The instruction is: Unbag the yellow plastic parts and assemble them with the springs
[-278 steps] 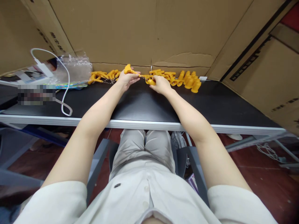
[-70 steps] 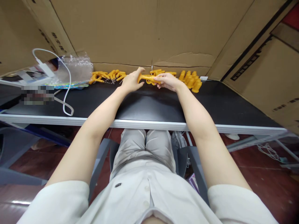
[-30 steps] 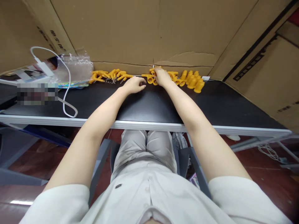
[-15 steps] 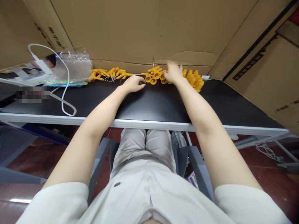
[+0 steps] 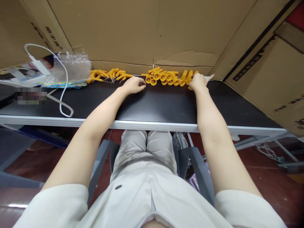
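Note:
Yellow trumpet-shaped plastic pieces (image 5: 163, 77) lie in a row along the back of the black table, their round flared ends facing me. At the right end of that row, my right hand (image 5: 199, 81) has its near fingers closed at a yellow piece (image 5: 189, 77), with one finger sticking out to the right. It hides part of the pieces there. My left hand (image 5: 135, 85) rests on the tabletop by the row's left end. Its fingers are curled and their inside is hidden. Left of it lie yellow pieces with coiled metal springs (image 5: 111, 74).
A cardboard wall (image 5: 123, 31) stands behind the table (image 5: 156, 104), with another cardboard panel (image 5: 273, 76) on the right. At the left are a clear plastic bag (image 5: 73, 66), a white cable (image 5: 65, 79) and a blurred-out item (image 5: 30, 96). A metal rim (image 5: 152, 125) edges the table in front.
My right hand has moved right, from the middle of the yellow row to its right end, uncovering the pieces between. My left hand has stayed in place. The view has shifted slightly.

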The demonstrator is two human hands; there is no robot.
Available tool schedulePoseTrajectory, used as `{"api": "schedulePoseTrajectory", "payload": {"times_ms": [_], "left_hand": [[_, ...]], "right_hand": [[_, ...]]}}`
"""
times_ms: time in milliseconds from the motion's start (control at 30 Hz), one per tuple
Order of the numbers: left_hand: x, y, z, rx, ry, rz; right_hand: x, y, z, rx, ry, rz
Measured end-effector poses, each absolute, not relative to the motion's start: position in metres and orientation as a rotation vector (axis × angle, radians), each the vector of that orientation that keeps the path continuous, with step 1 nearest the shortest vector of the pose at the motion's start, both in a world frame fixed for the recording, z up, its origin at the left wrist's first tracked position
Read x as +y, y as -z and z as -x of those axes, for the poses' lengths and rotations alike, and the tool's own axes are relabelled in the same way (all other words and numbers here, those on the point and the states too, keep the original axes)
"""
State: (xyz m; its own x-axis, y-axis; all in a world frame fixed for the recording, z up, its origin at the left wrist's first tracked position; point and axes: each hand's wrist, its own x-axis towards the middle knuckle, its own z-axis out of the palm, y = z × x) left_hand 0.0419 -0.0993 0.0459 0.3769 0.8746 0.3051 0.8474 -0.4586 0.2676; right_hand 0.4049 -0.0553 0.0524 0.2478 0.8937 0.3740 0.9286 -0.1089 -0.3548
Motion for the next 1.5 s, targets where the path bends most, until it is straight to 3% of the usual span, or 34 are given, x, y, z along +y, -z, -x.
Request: {"api": "schedulePoseTrajectory", "payload": {"times_ms": [367,667,800,967,1167,1500], "left_hand": [[-0.099,-0.047,-0.043,1.621,-0.647,-2.526],[-0.084,-0.051,0.012,2.230,-0.950,-2.056],[-0.069,-0.034,0.047,2.429,-0.912,-1.792],[-0.041,-0.009,0.076,2.163,-1.080,-1.689],[-0.052,-0.018,0.072,2.325,-0.700,-1.740],[-0.067,-0.034,0.060,2.355,-0.990,-1.647]], "right_hand": [[-0.060,-0.062,-0.375,-1.954,-0.069,1.817],[-0.069,-0.046,-0.331,-2.117,-0.266,1.551],[-0.074,-0.048,-0.329,-2.112,-0.324,1.564],[-0.079,-0.050,-0.326,-2.102,-0.345,1.606],[-0.080,-0.052,-0.325,-2.151,-0.346,1.606],[-0.079,-0.051,-0.326,-2.181,-0.313,1.586]]}}
